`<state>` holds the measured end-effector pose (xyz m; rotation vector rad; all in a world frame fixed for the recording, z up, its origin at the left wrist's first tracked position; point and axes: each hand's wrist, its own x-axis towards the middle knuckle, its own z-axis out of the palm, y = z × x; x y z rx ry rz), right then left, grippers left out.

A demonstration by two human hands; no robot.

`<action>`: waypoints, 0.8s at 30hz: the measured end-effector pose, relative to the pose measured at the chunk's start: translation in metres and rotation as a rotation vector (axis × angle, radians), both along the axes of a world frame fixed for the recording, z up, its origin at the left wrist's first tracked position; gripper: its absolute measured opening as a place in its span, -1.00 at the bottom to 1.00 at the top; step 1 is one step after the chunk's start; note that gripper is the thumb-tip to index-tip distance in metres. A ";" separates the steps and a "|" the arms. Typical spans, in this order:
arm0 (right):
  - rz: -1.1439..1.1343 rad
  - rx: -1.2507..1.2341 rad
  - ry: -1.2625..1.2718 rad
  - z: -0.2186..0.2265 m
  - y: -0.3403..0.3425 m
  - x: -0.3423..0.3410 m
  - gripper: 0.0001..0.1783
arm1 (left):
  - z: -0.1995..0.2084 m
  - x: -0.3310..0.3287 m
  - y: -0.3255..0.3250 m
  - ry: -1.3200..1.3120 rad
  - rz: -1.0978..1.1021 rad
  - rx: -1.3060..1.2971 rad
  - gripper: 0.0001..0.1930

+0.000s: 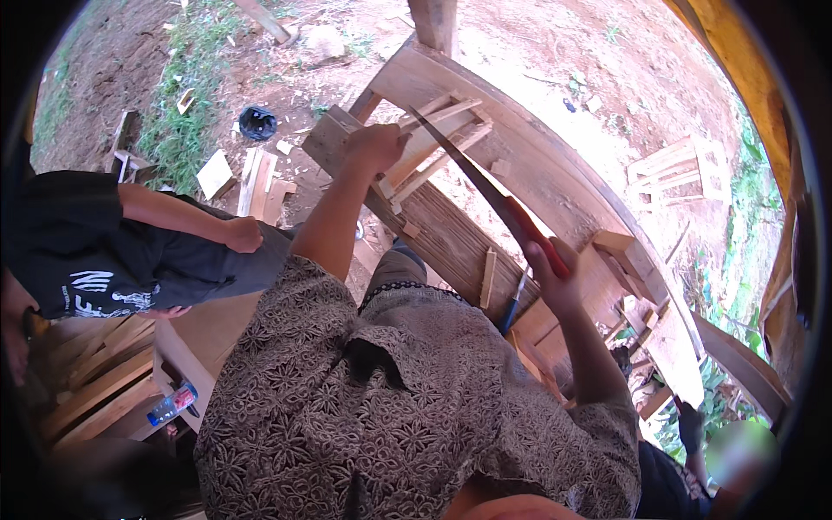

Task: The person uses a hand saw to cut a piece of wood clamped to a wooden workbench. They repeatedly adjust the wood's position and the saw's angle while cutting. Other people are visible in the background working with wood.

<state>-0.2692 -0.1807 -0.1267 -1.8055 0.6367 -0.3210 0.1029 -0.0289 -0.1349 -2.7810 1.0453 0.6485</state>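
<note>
My right hand [555,267] is closed around the red handle of a handsaw [475,175]. The saw's long dark blade slants up and left, its tip near a small wooden frame [444,154] made of narrow strips. This frame lies on the wooden workbench [451,227]. At the frame's left end, my left hand [379,148] is closed on one of its strips; the fingertips are partly hidden. From this angle I cannot tell whether the blade touches the wood.
On the bench lie a loose wooden strip [489,277] and a blue-handled tool [512,305]. A person in a dark shirt [78,234] is close on my left, another person [672,481] at lower right. A slatted wooden frame [680,173] and a black container [257,123] are on the ground.
</note>
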 end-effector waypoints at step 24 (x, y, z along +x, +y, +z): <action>-0.003 0.264 0.016 -0.033 -0.016 0.079 -0.58 | -0.018 0.003 -0.011 -0.121 -0.072 -0.021 -0.51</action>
